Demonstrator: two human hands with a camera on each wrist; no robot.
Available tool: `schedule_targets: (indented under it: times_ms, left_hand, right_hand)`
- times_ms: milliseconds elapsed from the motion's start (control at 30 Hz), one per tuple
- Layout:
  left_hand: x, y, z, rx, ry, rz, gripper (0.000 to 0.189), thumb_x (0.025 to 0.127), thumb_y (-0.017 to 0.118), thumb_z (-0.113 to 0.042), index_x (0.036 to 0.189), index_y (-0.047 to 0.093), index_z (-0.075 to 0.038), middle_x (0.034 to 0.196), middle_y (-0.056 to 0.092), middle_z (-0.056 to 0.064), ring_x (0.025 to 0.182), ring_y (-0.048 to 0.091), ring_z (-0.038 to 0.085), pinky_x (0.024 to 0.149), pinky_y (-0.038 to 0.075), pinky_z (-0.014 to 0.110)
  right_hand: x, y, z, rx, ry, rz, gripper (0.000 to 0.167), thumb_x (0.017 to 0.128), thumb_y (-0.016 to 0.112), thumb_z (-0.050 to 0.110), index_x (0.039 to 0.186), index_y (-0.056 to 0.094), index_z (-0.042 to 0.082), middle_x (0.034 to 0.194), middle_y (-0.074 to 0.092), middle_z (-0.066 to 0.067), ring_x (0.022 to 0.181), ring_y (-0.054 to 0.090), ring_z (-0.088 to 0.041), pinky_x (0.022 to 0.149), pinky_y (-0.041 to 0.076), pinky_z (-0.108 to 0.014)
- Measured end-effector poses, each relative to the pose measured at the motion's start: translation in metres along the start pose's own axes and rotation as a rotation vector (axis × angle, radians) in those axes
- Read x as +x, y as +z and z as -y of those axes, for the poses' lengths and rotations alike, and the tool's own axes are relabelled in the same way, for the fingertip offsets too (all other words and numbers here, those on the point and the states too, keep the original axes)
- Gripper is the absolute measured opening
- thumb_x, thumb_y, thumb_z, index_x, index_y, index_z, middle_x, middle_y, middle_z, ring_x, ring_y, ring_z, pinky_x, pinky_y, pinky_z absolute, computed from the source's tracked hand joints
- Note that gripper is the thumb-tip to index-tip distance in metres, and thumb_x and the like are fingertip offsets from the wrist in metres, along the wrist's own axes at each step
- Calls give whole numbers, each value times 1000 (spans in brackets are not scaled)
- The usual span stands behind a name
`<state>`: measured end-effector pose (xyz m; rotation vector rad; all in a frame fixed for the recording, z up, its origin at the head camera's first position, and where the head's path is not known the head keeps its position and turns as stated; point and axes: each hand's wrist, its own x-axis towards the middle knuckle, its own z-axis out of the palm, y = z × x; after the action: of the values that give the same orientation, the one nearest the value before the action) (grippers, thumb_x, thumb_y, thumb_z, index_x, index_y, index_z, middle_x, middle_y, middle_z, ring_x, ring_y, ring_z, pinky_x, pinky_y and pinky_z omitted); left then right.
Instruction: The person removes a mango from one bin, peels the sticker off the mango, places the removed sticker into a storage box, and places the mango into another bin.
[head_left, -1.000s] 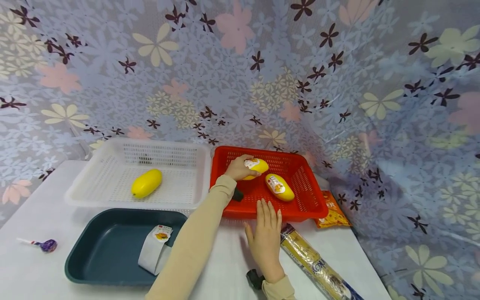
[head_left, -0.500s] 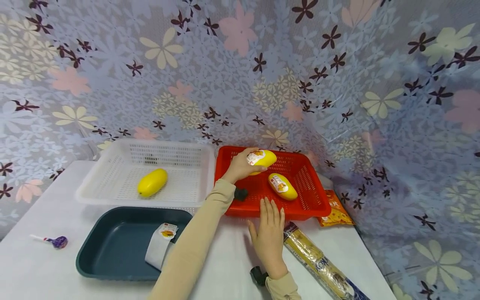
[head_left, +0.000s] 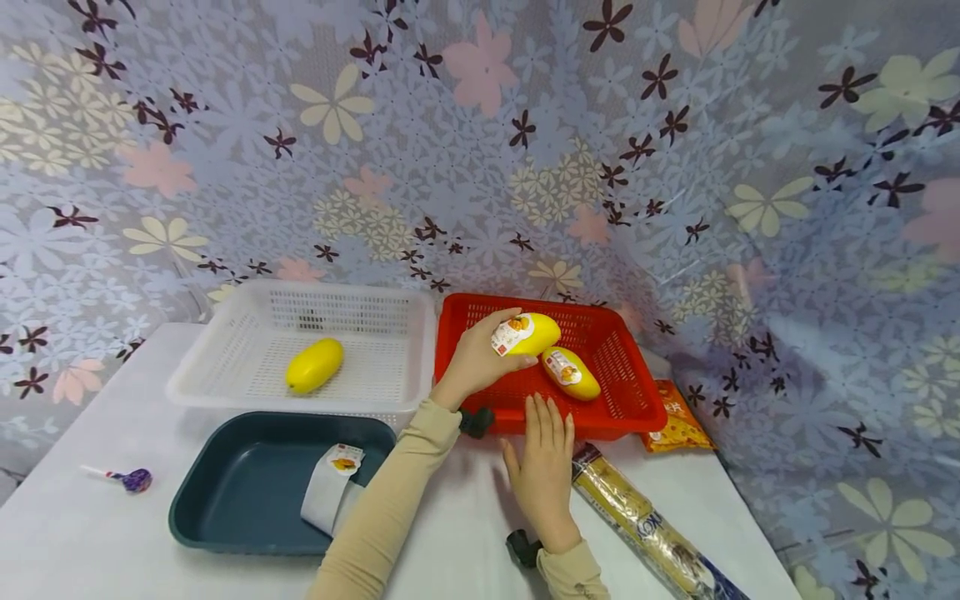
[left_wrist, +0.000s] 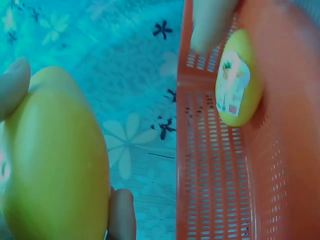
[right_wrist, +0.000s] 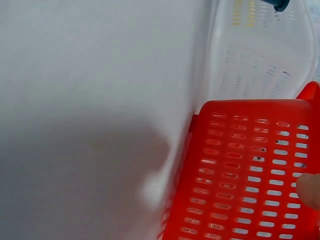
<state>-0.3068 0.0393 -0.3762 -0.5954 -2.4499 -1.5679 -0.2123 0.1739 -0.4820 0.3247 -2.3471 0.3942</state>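
Observation:
My left hand [head_left: 477, 360] grips a yellow mango [head_left: 536, 333] with a white fruit sticker, raised over the red basket [head_left: 517, 417]. In the left wrist view this mango [left_wrist: 55, 160] fills the left side, with a fingertip on one flank and the thumb on the other. A second stickered mango [head_left: 572, 373] lies inside the basket. My right hand [head_left: 545, 471] rests with straight fingers at the basket's front rim; one fingertip [right_wrist: 309, 190] shows against its perforated wall in the right wrist view.
Left of the red basket stands a white basket [head_left: 427, 350] holding a plain yellow mango [head_left: 315, 365]. A dark tray [head_left: 247, 492] with a white stickered strip [head_left: 326, 492] is in front. A lollipop [head_left: 135, 480], a long pasta packet [head_left: 645, 521] and an orange snack bag [head_left: 675, 421] lie around.
My left hand has lifted the mango up from the red basket's floor and drawn it slightly back toward me. My right hand stays at the rim. The head view has swung slightly left.

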Motion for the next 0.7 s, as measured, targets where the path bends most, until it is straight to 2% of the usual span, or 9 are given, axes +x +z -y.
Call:
schedule_targets:
  times_ms: [167, 333, 533, 700]
  left_hand:
    - [-29, -3, -2, -7, 7, -23, 73, 76, 83, -28, 140, 51, -14, 139, 56, 6, 119, 56, 24, 100, 47, 42]
    - [-53, -6, -1, 27, -10, -40, 72, 76, 82, -31, 139, 52, -16, 139, 56, 5, 121, 56, 25, 101, 46, 45]
    - [-72, -8, -1, 34, 7, -28, 72, 76, 82, -32, 139, 52, -16, 139, 56, 5, 117, 57, 24, 98, 48, 42]
    - [-83, -12, -3, 25, -3, -2, 70, 79, 80, -31, 140, 50, -16, 139, 55, 7, 110, 56, 23, 92, 48, 38]
  right_hand:
    - [3, -7, 2, 46, 43, 43, 74, 82, 76, 25, 140, 43, -6, 141, 48, -25, 133, 41, -41, 112, 23, -60]
    - [9, -19, 6, 217, 118, 47, 75, 85, 73, 21, 143, 36, -7, 146, 42, -26, 135, 38, -42, 111, 25, -62]
    - [14, -37, 11, 397, 130, 8, 82, 85, 73, 14, 150, 25, -3, 149, 36, -27, 135, 38, -43, 107, 33, -61]
    - [15, -42, 16, 537, 181, 65, 79, 88, 70, 14, 151, 25, -1, 149, 39, -25, 134, 44, -41, 106, 38, -57]
